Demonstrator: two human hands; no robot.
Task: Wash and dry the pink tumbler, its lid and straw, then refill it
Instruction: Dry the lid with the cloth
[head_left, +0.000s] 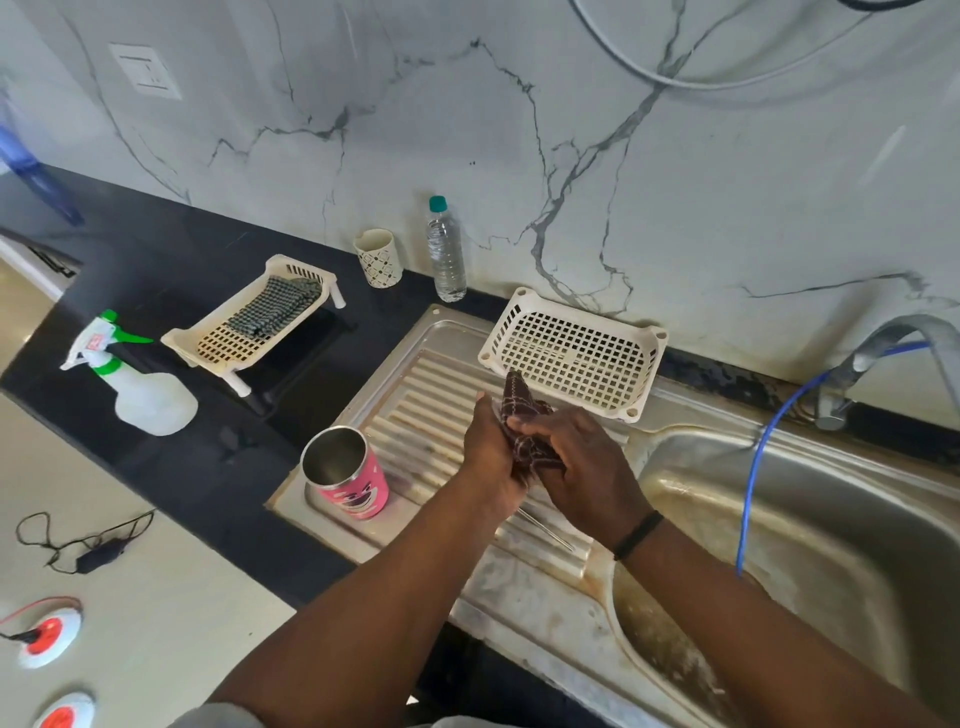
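The pink tumbler (349, 475) stands upright and open on the steel drainboard (415, 395), left of my hands. Both hands meet above the drainboard around a dark maroon checked cloth (525, 415). My left hand (491, 452) holds the cloth from the left, and my right hand (582, 467) grips it from the right. A thin metal straw (545, 531) pokes out below my hands, over the drainboard. Its upper part is hidden in the cloth. The lid is not visible.
A white plastic basket (576, 353) sits behind my hands. A water bottle (445, 252) and patterned cup (379, 258) stand by the wall. A second basket with a green cloth (260, 317) and a spray bottle (140, 382) lie left. The sink (810, 530), tap (878, 353) and blue hose (753, 467) are right.
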